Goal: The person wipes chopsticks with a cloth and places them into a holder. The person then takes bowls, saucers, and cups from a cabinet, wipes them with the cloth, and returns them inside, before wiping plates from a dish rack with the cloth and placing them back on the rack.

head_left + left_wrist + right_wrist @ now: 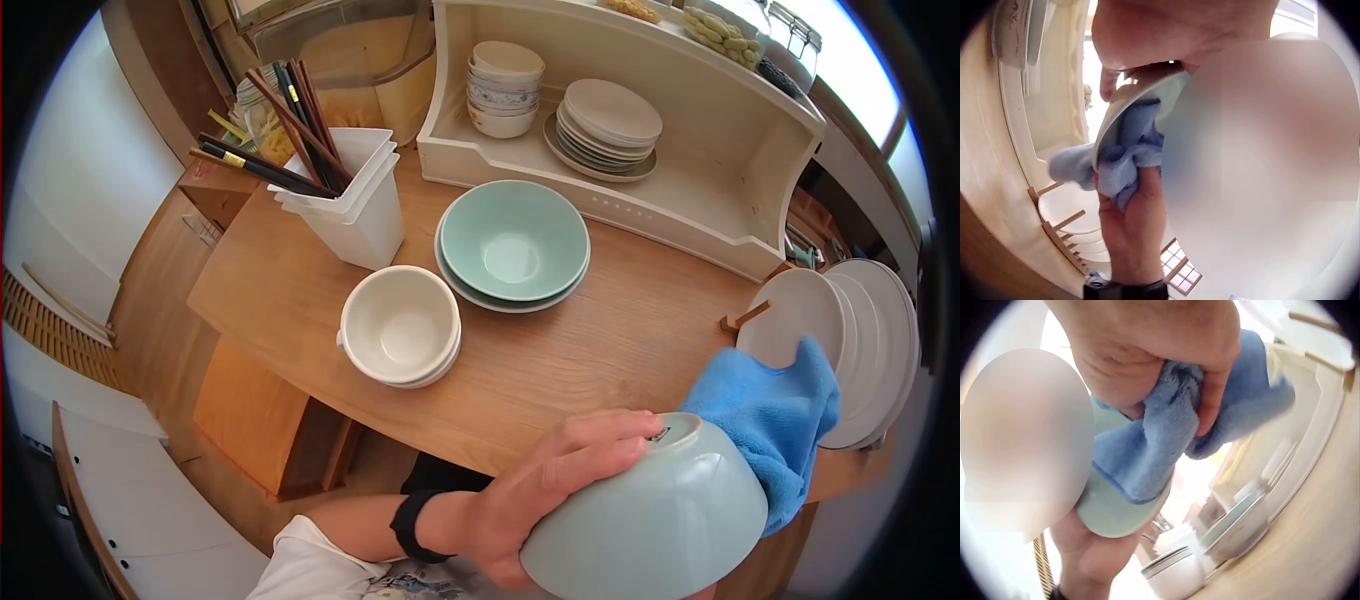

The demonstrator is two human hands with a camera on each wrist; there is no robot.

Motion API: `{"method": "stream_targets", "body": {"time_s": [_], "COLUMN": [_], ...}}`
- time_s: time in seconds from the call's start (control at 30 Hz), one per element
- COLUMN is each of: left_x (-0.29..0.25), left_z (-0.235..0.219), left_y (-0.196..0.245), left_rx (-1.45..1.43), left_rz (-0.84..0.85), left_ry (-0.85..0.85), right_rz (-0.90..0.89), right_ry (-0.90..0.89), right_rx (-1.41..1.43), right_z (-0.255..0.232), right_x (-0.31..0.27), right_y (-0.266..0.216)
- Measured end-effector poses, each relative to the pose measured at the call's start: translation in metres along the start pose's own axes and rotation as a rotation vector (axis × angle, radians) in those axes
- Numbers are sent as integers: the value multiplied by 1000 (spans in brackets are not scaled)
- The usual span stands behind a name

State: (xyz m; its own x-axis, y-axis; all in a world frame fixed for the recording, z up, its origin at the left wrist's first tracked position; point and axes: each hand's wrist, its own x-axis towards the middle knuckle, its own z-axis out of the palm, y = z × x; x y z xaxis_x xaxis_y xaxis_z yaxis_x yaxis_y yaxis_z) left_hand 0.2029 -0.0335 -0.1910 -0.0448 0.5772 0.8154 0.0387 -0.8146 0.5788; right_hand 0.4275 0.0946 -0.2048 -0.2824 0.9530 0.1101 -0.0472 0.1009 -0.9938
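Note:
Tilted on its side, a pale green bowl [660, 510] shows its outer wall and foot ring in the head view. My left hand [560, 490] grips it, with fingers spread over the outside toward the base. A blue cloth [775, 405] drapes over the bowl's right edge. In the right wrist view my right hand [1166, 350] grips the bunched cloth [1160, 437] against the bowl's rim and inner side. The bowl hides that hand in the head view. Over the left wrist, the cloth [1125, 165] appears inside the bowl's curve.
Stacked green bowls [515, 240] and stacked white cups [400, 325] stand on the wooden table [640, 340]. Behind them a cream shelf [720, 170] holds bowls and small plates. White containers [365, 220] with chopsticks stand at left; large plates [860, 350] lean in a wooden rack at right.

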Motion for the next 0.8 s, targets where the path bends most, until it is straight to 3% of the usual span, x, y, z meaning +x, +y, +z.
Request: {"method": "stream_targets", "body": {"time_s": [0.03,0.1,0.13,0.27,0.33,0.4,0.47,0.5,0.53,0.57,0.6,0.67,0.73,0.77,0.8], "left_x": [-2,-15,-19,-23,-22,-18,-20,-17,-9,-4,-2,1,-6,-7,-5], "left_z": [3,15,20,23,27,15,-4,-8,-11,-12,-13,-14,-11,-9,-7], "left_y": [6,1,-2,-7,-12,-14,-17,-9,3,8,4,-8,-36,-51,-59], "left_rx": [-118,-164,-210,-171,-233,-64,142,142,263,380,374,203,172,109,48], "left_rz": [-81,-87,-92,-165,-157,-129,-265,-266,-425,-583,-578,-881,-816,-763,-712], "left_ry": [33,120,205,180,259,219,-6,-1,-53,-106,-106,-83,-35,5,43], "right_rz": [-5,-20,-29,-54,-65,-79,-89,-95,58,63,67,68,-123,-96,-100], "right_ry": [19,58,76,150,178,207,241,258,266,221,180,187,130,262,266], "right_rx": [-15,-47,-64,-117,-138,-157,-180,-195,-191,-201,-212,-147,-110,-22,-29], "right_z": [7,53,58,64,61,57,26,24,24,18,11,2,-11,-17,-25], "right_x": [-2,9,6,-28,-51,-71,-80,-80,-79,-79,-80,-83,-86,-89,-91], "right_y": [-8,-6,-7,-2,2,7,12,14,-2,-6,-8,-5,7,15,18]}}
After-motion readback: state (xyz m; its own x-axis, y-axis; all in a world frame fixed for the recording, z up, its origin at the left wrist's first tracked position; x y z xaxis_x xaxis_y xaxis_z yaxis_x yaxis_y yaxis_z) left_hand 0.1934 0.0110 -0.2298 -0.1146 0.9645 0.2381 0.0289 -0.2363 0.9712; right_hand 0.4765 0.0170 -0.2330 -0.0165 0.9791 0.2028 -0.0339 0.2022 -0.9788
